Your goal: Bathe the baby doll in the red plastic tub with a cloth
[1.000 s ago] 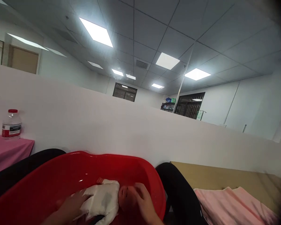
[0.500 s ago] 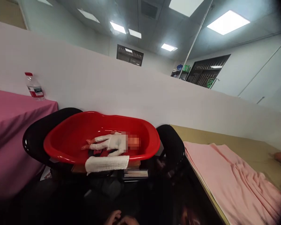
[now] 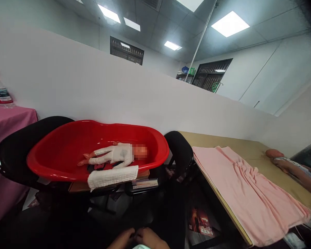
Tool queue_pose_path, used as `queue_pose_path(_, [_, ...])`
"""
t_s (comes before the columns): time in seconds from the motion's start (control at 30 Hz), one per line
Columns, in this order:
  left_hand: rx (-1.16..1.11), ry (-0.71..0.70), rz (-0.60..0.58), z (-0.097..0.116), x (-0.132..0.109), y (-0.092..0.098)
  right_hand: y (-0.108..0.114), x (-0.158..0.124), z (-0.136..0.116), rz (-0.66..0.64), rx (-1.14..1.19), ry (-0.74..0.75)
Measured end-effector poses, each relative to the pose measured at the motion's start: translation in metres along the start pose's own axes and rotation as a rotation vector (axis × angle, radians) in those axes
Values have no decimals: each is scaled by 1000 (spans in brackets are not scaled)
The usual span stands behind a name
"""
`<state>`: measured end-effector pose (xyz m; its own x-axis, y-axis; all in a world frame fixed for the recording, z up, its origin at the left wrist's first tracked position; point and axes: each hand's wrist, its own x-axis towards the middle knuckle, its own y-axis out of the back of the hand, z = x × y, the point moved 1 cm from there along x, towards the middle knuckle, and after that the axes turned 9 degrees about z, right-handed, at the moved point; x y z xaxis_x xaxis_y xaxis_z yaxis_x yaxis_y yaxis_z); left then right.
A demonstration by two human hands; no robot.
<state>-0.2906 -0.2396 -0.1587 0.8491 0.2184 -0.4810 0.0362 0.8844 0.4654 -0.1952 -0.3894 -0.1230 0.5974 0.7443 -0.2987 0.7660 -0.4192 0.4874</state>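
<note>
Low at the bottom edge, my left hand [image 3: 123,238] and my right hand [image 3: 151,238] are close together with their fingers curled in. Whether anything is inside them is hidden. A pale patch [image 3: 141,247] shows between them, too cut off to name. Ahead stands a red baby bathtub [image 3: 59,152], well apart from my hands. On its back inside the tub lies a baby doll [image 3: 120,154] in white clothes, head to the right. A folded white cloth [image 3: 112,177] hangs over the tub's near rim.
Black chairs [image 3: 180,150] flank the tub, with books [image 3: 145,184] below it. On the right, a pink towel [image 3: 238,186] covers part of a tan table [image 3: 209,139], where another doll [image 3: 295,167] lies. A bottle [image 3: 1,94] stands on a pink-covered table [image 3: 12,121] at left.
The view has swung right, so the tub and bottle sit further left and the second doll shows more fully. More of my hands shows at the bottom. The first doll stays in the tub.
</note>
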Motion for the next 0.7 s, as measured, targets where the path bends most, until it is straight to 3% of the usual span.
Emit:
queue_pose_path(0.23, [93, 37, 4, -7, 10, -3, 1, -8, -4, 35, 2, -39])
queue_pose_path(0.4, [53, -21, -1, -8, 19, -13, 12, -16, 2, 93, 15, -41])
queue_pose_path(0.7, [62, 10, 46, 2, 12, -7, 5, -8, 2, 87, 35, -53])
